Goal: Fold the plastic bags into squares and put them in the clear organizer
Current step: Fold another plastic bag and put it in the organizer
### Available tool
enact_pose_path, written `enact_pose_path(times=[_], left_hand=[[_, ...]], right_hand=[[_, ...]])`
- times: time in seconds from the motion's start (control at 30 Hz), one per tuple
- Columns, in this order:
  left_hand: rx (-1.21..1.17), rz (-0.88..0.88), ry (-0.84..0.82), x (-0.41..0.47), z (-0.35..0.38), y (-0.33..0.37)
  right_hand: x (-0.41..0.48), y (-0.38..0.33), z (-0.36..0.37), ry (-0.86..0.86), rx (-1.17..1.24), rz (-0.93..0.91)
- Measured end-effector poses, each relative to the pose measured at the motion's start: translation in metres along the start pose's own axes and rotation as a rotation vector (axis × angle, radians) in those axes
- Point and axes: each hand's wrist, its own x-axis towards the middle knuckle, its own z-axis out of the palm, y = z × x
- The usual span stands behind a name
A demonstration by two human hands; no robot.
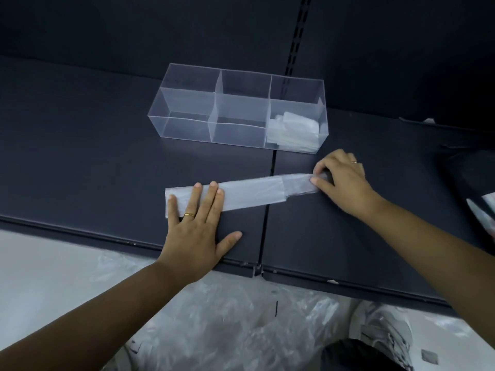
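Note:
A translucent plastic bag [249, 192], folded into a long narrow strip, lies flat on the dark shelf [93, 156]. My left hand [198, 226] presses the strip's left end down with straight, spread fingers. At the strip's right end my right hand [341, 183] pinches the plastic between thumb and fingers. Behind the strip stands the clear organizer [238, 108] with three compartments. Folded bags [293, 132] fill its right compartment; the left and middle ones hold nothing.
The shelf's front edge [134, 243] runs below my hands, with a seam down its middle. Loose crumpled plastic bags [227, 317] lie on the floor below, beside a white shoe [385, 333]. More plastic sits at the far right [484, 212].

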Motion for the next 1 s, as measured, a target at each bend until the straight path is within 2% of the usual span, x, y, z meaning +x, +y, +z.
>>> enact_pose_path(times=[0.07, 0.13, 0.33, 0.43, 0.53, 0.6, 0.67, 0.73, 0.8, 0.83, 0.93, 1.0], left_hand=[[-0.009, 0.028, -0.002, 0.003, -0.001, -0.006], [-0.010, 0.069, -0.012, 0.007, -0.002, -0.015], [-0.092, 0.265, 0.014, 0.023, -0.015, -0.038], [-0.272, 0.375, 0.034, 0.015, -0.020, 0.002], [-0.485, 0.450, 0.034, -0.002, -0.022, 0.064], [-0.679, 0.406, 0.080, -0.011, -0.028, 0.095], [-0.989, 0.277, 0.097, -0.015, -0.042, 0.110], [-1.295, 0.176, 0.043, -0.017, -0.056, 0.111], [-1.467, 0.108, 0.012, -0.017, -0.069, 0.106], [-1.543, 0.078, -0.014, -0.016, -0.074, 0.101], [-1.785, -0.023, -0.144, -0.008, -0.083, 0.085], [-1.861, -0.163, -0.230, 0.001, -0.081, 0.073]], right_hand=[[-0.002, -0.001, -0.003, -0.025, -0.001, -0.024], [-0.010, -0.003, -0.008, -0.049, 0.102, 0.012], [-0.057, -0.012, -0.029, -0.327, 0.816, 0.448], [-0.083, -0.023, -0.040, -0.476, 0.949, 0.547], [-0.100, -0.040, -0.056, -0.555, 1.040, 0.537], [-0.103, -0.053, -0.068, -0.597, 1.096, 0.469], [-0.099, -0.065, -0.077, -0.591, 1.042, 0.357], [-0.086, -0.068, -0.079, -0.418, 0.850, 0.246], [-0.068, -0.065, -0.073, -0.262, 0.785, 0.162], [-0.059, -0.063, -0.068, -0.304, 0.837, 0.115], [-0.043, -0.068, -0.042, -0.705, 1.087, 0.055], [-0.041, -0.074, -0.027, -0.865, 1.078, 0.017]])
